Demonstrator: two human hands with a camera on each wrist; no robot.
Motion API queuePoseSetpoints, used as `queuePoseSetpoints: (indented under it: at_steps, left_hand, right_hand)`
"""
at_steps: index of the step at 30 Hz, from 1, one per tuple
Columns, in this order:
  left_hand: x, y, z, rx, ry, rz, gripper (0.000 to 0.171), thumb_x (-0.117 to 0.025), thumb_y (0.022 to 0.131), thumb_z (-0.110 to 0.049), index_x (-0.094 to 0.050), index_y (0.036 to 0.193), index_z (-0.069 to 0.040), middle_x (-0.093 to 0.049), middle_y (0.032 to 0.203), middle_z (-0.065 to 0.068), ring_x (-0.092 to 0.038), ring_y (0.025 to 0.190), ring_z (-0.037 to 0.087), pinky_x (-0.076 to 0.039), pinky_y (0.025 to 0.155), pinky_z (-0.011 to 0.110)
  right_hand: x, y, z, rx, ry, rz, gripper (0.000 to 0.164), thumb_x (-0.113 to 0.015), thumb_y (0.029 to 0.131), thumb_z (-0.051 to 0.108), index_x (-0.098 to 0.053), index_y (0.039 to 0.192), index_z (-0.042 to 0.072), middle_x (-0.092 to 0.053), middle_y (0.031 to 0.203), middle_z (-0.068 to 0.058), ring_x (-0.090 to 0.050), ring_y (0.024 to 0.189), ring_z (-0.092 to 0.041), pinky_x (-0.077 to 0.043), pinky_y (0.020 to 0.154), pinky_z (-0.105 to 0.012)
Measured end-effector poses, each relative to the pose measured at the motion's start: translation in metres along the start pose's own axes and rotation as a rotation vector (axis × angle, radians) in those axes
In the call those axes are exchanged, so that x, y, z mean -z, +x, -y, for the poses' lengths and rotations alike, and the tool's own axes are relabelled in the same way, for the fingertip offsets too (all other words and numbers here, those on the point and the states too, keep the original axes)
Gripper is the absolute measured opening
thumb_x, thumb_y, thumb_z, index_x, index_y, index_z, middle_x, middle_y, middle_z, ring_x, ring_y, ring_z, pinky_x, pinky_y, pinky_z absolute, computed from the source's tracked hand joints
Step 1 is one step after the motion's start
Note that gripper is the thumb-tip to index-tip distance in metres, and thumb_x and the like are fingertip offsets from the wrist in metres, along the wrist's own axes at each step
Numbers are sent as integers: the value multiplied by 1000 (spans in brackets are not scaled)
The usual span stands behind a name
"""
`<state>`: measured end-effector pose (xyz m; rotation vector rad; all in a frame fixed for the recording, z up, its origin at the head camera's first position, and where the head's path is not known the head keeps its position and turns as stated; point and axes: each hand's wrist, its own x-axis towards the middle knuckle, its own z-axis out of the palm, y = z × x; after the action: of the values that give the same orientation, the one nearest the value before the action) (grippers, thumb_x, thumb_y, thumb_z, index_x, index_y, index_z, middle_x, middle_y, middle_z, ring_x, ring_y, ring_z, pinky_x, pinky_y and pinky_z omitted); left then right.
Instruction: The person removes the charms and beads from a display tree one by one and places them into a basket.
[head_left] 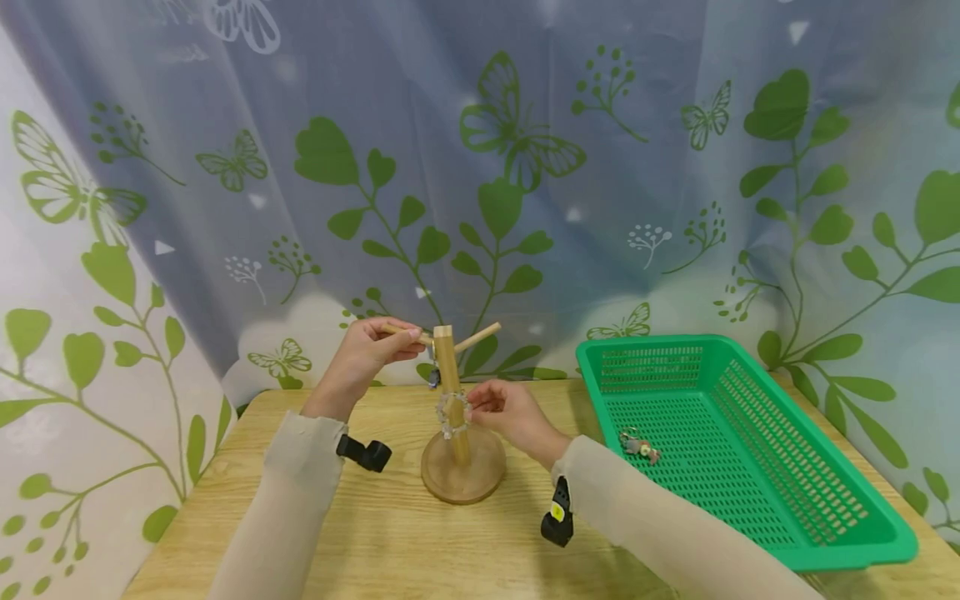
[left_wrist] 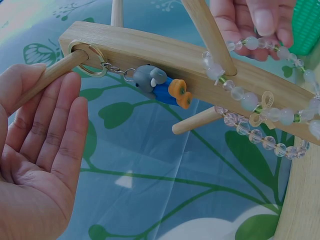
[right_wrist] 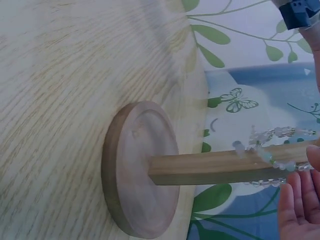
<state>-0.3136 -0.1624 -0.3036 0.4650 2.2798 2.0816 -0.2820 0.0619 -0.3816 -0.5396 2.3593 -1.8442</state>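
A wooden stand [head_left: 448, 367] with several pegs rises from a round base. My left hand [head_left: 375, 346] holds one peg [left_wrist: 52, 75] between thumb and fingers. On that peg hangs a keyring with a grey-headed figure [left_wrist: 155, 82] in blue and orange. A bracelet of pale, clear and green beads [left_wrist: 247, 100] hangs around another peg, and a clear pinkish bead bracelet [left_wrist: 255, 135] hangs below it. My right hand [head_left: 513, 412] is beside the pale bracelet, its loosely bent fingers [right_wrist: 295, 200] close behind the beads; whether they touch is unclear.
To the right stands a green plastic basket [head_left: 750, 550], with a small figure keyring [head_left: 641, 448] lying inside at its left. The stand's base [right_wrist: 150, 170] rests on the wooden table [head_left: 382, 533]. A leaf-patterned curtain [head_left: 420, 125] hangs behind.
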Motion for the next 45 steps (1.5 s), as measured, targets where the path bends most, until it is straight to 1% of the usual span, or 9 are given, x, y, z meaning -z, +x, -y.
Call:
queuePoseSetpoints:
  at_steps: [4,13,20,23,27,30,34,41,45]
  left_hand:
    - [1,0,1,-1,-1,-1,12,-66,90,-16,-70,93,-5,-69,88,-1,-68,80,12,-54,81,29]
    - [1,0,2,-5,-12,0,10,-66,90,-15,-70,93,-7,-71,85,-2,-68,79,11,-54,81,28]
    - [1,0,1,-9,-24,10,7,-65,90,-14,-71,89,-10,-71,83,-3,-68,78,10,-54,80,27]
    - [1,0,1,-8,-25,7,7,-64,91,-13,-71,88,-11,-71,83,-3,-68,78,11,-54,80,28]
    - [1,0,1,-8,-24,6,7,-65,91,-13,-71,89,-10,-71,84,-3,-68,78,11,-54,80,28]
    - [1,0,1,-9,-22,7,7,-65,91,-13,-71,89,-10,-70,85,-3,-68,79,11,-54,80,28]
    - [1,0,1,-7,-21,2,8,-64,91,-12,-71,87,-11,-70,87,-2,-68,79,11,-54,81,28]
    - [0,0,1,-16,-27,-1,8,-65,90,-12,-72,87,-11,-69,87,-2,-68,79,10,-54,81,28]
    - [0,0,0,-11,-27,-3,8,-65,90,-12,-72,85,-12,-69,86,-2,-68,78,10,-54,81,28]
  right_hand:
    - [-3,0,-2,38,-8,-1,14,-68,85,0,-64,97,-4,-65,91,-12,-60,78,-13,-53,71,-27]
    - [-4,-4,0,51,-29,-19,12,-68,86,6,-65,94,-3,-65,87,-10,-58,71,-11,-51,67,-24]
    - [-3,-6,2,60,-26,-26,13,-67,88,7,-65,95,-4,-65,87,-12,-59,73,-16,-51,67,-25]
    - [-3,-9,7,70,-20,-27,12,-65,88,6,-64,96,-4,-65,87,-12,-62,76,-24,-53,69,-30]
    - [-2,-10,9,70,-12,-21,12,-64,89,5,-64,97,-4,-65,88,-12,-62,78,-27,-54,71,-34]
    - [0,-8,8,63,-15,-23,11,-65,89,7,-64,97,-1,-64,87,-8,-61,79,-25,-53,69,-28]
    - [2,-9,12,73,-12,-23,11,-65,89,7,-64,97,-1,-65,87,-8,-61,80,-31,-51,67,-25]
    - [4,-11,18,98,3,-31,15,-65,89,9,-65,99,-2,-66,90,-12,-59,72,-12,-50,66,-23]
    - [4,-12,22,101,18,-44,17,-66,89,10,-65,101,-2,-66,93,-16,-59,73,-10,-50,67,-24]
